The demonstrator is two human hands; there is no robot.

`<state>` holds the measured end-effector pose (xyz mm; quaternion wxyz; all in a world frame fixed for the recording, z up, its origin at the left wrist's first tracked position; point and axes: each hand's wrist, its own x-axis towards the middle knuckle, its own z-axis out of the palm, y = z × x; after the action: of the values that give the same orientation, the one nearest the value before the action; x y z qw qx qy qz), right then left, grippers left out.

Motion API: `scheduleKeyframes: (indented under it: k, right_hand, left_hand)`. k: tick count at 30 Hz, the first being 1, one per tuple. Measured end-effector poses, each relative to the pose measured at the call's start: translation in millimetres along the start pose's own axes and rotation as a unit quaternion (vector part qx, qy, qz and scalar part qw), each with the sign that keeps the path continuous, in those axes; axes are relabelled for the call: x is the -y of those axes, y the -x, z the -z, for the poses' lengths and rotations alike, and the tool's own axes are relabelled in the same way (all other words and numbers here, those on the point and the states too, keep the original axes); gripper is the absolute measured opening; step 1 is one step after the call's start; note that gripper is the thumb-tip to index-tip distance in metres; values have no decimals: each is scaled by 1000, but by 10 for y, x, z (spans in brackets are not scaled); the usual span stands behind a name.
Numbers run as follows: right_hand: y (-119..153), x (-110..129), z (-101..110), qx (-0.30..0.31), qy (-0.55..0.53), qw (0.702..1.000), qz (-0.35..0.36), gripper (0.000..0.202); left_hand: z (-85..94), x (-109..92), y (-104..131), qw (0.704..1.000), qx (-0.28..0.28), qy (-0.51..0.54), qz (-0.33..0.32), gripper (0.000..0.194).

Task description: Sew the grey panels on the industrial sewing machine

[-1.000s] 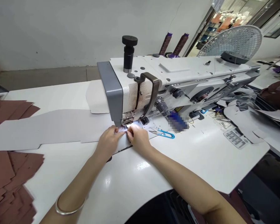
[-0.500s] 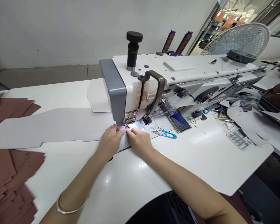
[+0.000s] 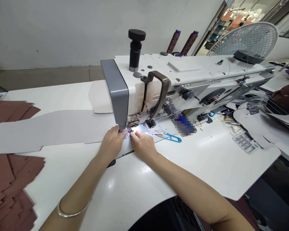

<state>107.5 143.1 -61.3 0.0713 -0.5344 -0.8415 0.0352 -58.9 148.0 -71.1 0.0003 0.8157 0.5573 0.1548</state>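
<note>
At the sewing machine (image 3: 146, 83), both my hands rest by the lit needle area. My left hand (image 3: 112, 141), silver bangle on its wrist, is closed, with fingertips at the right end of a long light-grey sheet (image 3: 60, 128). Just across the presser foot (image 3: 130, 130), my right hand (image 3: 144, 144) has its fingers drawn together at the bed plate. Whatever lies under those right fingertips is too small and covered to make out. A narrow gap separates the two hands. Blue-handled thread snips (image 3: 170, 137) lie right of my right hand.
Stacks of reddish-brown pieces (image 3: 12, 179) lie on the left of the white table (image 3: 139, 195). Another pale piece (image 3: 100, 98) sits behind the machine head. A pixelated patch (image 3: 185, 125) covers something beside the snips. Papers and a calculator-like keypad (image 3: 245, 142) are at right.
The view has shifted slightly. My hands have parted a little, and more of the presser foot shows between them. The phone seen earlier beside the snips is now a blurred patch.
</note>
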Motion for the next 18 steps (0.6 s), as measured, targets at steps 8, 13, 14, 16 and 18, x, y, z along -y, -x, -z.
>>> scheduleKeyframes:
  k: [8,13,14,16,18]
  right_hand:
    - [-4,1,-1,-4,2,1000,0,25]
    - [-3,11,27,10,0,1000,-3,23]
    - [-2,12,34,11,1,1000,-1,22]
    - [-1,14,50,14,1,1000,2,22]
    - [-2,15,68,21,-4,1000,0,22]
  left_hand:
    - [30,-12,-5,1000,-11,-7,-9,38]
    - [237,229,-15,999,-22,-39,29,42]
    - [309,335,-31,996,-18,-59,57,44]
    - [497,585,-75,988,-9,-102,113,45]
    - [762,840,-114,978,-15,-136,158,40]
